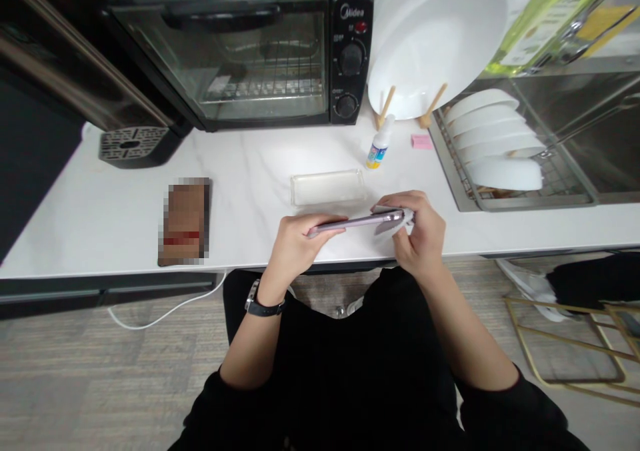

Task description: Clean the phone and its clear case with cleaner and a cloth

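My left hand (pixel 303 244) grips one end of a thin pinkish phone (pixel 357 223), which I see nearly edge-on. At the phone's other end, my right hand (pixel 423 231) pinches a pale cloth (pixel 390 224) folded around the edge. The phone is held level above the front of the white counter. Just behind it lies a clear phone case (pixel 327 188). A small white spray bottle (pixel 377 147) with a blue and yellow label stands further back.
A black toaster oven (pixel 240 64) stands at the back, beside large white plates (pixel 435 44) on a wooden rack. White bowls (pixel 495 137) sit in the sink basket at right. A blurred-out brown object (pixel 183 221) lies at left, a pink note (pixel 421 142) near the sink.
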Tool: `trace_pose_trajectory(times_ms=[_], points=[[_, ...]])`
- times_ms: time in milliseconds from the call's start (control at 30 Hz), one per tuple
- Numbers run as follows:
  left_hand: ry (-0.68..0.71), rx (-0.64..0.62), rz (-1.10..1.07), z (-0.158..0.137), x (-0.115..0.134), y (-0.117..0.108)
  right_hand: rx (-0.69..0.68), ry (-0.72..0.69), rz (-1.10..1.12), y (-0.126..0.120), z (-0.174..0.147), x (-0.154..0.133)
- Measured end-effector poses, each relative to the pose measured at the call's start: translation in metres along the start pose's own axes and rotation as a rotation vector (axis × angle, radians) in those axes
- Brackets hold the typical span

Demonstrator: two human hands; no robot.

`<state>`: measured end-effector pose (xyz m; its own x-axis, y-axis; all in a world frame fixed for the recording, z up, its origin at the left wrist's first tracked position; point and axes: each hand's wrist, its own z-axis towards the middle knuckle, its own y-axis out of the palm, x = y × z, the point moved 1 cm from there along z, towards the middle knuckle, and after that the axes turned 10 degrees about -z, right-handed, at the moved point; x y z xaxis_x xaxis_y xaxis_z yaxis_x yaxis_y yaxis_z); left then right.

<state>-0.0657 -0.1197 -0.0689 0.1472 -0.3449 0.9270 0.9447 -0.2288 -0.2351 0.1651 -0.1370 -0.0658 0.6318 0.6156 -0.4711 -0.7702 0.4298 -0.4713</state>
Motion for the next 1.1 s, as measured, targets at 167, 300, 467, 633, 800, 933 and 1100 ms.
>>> trace_pose_trajectory(times_ms=[167,300,467,633,800,933,1100], points=[[0.032,-0.03,0.081,0.001,0.0,0.0,-0.152,0.068,0.101,-0.011,0.008,0.01],[-0.003,0.178,0.02,0.002,-0.004,-0.002,-0.138,0.209,0.092,-0.016,0.0,0.026],[-0.044,0.246,-0.024,0.001,-0.01,-0.005,-0.236,0.25,0.146,-0.018,-0.003,0.03],[-0.022,0.19,0.005,0.0,-0.009,-0.002,-0.059,0.306,0.221,-0.013,-0.001,0.028],[-0.007,0.089,-0.027,0.002,-0.005,-0.001,0.059,0.369,0.204,-0.01,-0.009,0.031],[0.011,0.076,0.036,0.001,-0.005,-0.002,0.044,0.263,0.087,-0.011,-0.007,0.026],[0.004,0.006,0.078,0.0,-0.005,0.0,-0.026,-0.117,-0.143,0.0,0.001,0.006]])
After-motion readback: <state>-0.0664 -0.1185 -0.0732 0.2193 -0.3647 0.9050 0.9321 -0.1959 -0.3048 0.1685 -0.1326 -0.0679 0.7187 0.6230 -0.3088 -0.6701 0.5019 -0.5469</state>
